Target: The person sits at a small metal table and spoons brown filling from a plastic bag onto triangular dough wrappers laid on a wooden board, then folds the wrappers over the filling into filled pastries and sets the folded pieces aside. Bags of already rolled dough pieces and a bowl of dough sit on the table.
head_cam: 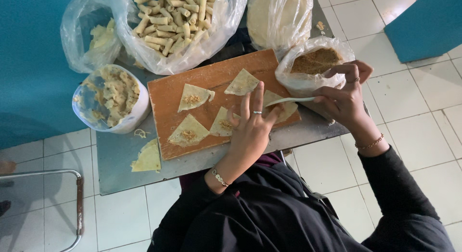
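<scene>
On the wooden board (168, 95) lie thin, pale triangular wrappers, each with a small brown dab of filling at its middle. The left hand (250, 129) rests with fingers spread and flat — gripping nothing — across the wrapper (221, 123) at the near right of the board. The right hand (344, 95) pinches a white spoon (288, 100) whose tip lies on the rightmost wrapper (287, 109), just beside the bag of brown filling (315, 62). Far off sits a bag of finished rolls (173, 21); a tub of dough scraps (110, 95) stands left.
</scene>
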### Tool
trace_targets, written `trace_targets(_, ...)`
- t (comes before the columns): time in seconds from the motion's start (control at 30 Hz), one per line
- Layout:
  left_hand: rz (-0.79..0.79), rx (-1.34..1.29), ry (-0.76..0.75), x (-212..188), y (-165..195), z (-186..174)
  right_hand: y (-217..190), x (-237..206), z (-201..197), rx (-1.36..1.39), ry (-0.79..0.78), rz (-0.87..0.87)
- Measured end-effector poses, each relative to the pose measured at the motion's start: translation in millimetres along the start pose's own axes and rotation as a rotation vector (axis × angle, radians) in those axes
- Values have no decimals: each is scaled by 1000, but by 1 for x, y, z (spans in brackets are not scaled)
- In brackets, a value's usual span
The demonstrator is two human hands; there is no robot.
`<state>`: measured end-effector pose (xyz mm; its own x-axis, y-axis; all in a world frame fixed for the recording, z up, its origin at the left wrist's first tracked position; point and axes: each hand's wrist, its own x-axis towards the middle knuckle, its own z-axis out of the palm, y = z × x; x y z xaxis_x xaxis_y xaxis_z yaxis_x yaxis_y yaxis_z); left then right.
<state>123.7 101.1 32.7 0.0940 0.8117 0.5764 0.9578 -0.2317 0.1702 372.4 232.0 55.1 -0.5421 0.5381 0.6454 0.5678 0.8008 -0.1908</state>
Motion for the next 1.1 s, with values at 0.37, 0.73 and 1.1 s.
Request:
trace_targets(0.37, 50, -62, -31, -5, -4, -23, 1, -3, -6, -23, 32, 1)
trace_targets(0.73, -8, -213, 65, 6, -7, -32, 0, 2, -11, 45, 3, 123)
trace_targets(1.1, -59, -245, 155, 18, -3, -22, 66, 2, -37, -218, 55, 336)
